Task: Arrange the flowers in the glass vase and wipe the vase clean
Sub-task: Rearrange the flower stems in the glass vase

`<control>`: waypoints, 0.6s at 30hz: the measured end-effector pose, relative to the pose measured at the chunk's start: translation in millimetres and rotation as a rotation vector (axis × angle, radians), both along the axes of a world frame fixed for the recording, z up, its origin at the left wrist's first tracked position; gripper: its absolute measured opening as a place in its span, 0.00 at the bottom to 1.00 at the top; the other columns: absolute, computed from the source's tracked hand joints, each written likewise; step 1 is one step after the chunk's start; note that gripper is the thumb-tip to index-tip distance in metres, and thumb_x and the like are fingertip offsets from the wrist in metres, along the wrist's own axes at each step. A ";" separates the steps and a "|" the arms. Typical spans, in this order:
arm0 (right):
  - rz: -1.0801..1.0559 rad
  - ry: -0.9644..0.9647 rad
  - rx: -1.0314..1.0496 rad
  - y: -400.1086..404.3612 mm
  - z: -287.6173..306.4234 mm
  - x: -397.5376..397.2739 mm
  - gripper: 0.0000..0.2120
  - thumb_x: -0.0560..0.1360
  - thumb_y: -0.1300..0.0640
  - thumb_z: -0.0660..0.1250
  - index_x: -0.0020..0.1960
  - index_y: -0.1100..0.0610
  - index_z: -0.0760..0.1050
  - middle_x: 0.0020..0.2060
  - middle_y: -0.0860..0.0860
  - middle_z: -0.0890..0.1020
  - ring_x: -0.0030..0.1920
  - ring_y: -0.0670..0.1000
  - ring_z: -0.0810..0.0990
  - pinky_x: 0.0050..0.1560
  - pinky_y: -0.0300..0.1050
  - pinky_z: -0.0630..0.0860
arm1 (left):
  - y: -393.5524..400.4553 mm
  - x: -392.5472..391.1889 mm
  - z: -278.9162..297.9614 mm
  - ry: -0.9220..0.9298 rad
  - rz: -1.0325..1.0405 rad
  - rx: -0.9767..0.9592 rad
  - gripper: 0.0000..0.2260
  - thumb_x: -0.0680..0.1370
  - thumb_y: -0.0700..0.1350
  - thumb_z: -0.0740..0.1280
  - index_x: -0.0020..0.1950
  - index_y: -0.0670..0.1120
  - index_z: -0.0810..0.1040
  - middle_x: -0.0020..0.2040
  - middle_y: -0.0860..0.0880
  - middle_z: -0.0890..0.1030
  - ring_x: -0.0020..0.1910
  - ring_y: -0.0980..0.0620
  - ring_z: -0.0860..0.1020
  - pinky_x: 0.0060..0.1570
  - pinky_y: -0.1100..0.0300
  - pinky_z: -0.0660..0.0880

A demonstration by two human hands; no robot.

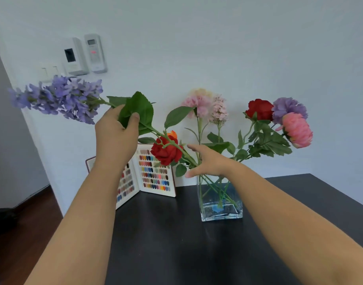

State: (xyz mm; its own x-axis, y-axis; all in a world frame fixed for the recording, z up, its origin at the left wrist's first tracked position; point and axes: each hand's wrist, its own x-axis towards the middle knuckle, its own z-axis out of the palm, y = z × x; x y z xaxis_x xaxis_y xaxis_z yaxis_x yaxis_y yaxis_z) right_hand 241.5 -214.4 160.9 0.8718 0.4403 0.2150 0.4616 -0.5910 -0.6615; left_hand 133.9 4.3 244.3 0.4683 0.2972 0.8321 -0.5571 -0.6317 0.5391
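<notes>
2 hands (114,130) (205,161) steady stems above the vase (221,202) rim.

No legible text anywhere — wall remote (94,52) display blurred, swatch book (153,171) colour chips unlabelled

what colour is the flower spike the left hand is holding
Purple-blue, lavender-like. The flower spike shows clearly in the head view, held by the left hand at its green leaves.

The left grip (116,128) pinched the leafy stem of a purple flower spray (59,98), its lower end slanting down into the glass vase (220,199). The right grip (205,161), fingers straight, rested at the vase's mouth among the stems. The vase stood on the dark counter (176,243), near its back edge, beside an open colour-swatch book (153,171).
</notes>
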 end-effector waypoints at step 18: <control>-0.223 -0.048 0.133 40.8 -23.3 34.1 0.31 0.70 0.54 0.74 0.71 0.52 0.67 0.54 0.53 0.81 0.52 0.53 0.79 0.50 0.44 0.75 | 58.4 21.9 -53.3 0.369 -0.253 0.102 0.09 0.79 0.43 0.68 0.50 0.58 0.80 0.41 0.61 0.85 0.41 0.62 0.83 0.42 0.66 0.77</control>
State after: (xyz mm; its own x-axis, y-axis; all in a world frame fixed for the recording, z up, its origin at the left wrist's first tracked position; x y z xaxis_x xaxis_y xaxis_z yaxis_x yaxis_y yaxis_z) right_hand 275.6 -173.6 137.6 0.9315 0.2039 0.3013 0.3625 -0.5907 -0.7209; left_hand 155.8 62.8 191.0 0.7861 0.0604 0.6152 -0.4829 -0.5612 0.6722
